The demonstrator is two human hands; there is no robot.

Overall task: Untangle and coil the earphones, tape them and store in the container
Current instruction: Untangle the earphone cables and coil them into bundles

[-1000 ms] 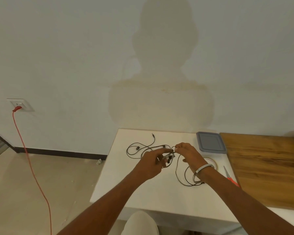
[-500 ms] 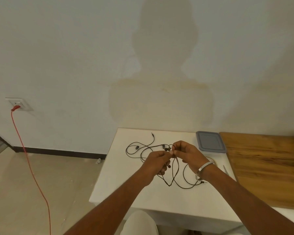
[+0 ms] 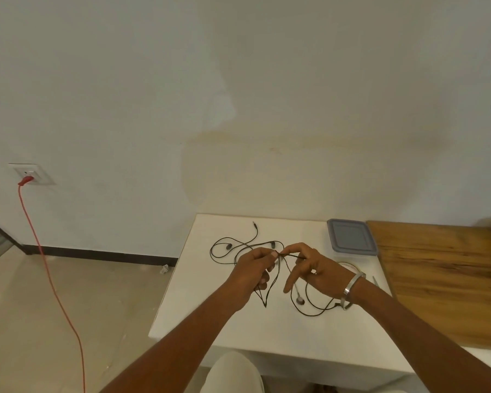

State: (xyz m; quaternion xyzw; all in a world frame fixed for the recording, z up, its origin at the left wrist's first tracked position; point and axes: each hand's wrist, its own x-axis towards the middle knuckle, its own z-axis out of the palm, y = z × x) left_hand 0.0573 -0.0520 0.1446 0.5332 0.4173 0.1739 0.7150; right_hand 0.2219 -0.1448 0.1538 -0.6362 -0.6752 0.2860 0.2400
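Observation:
Black earphones [image 3: 227,246] lie tangled on the white table [image 3: 210,321], their jack plug pointing at the wall. My left hand [image 3: 251,275] pinches the cable between thumb and fingers, just above the table. My right hand [image 3: 309,269], with a metal bangle on its wrist, pinches the same cable a short way to the right. A taut stretch of cable runs between the two hands. Loops hang below them down to the table, and one earbud [image 3: 299,300] rests under my right hand. A container with a grey lid [image 3: 350,236] stands at the back right.
A tape roll [image 3: 352,268] lies behind my right wrist, partly hidden. Scissors [image 3: 376,281] peek out beside it. A wooden board [image 3: 448,279] covers the table's right part. A red cord [image 3: 48,276] hangs from a wall socket at the left. My knee shows below the table edge.
My hands have moved slightly apart, stretching a short piece of cable between them. The hanging loops have shifted lower and an earbud has come to rest on the table under my right hand.

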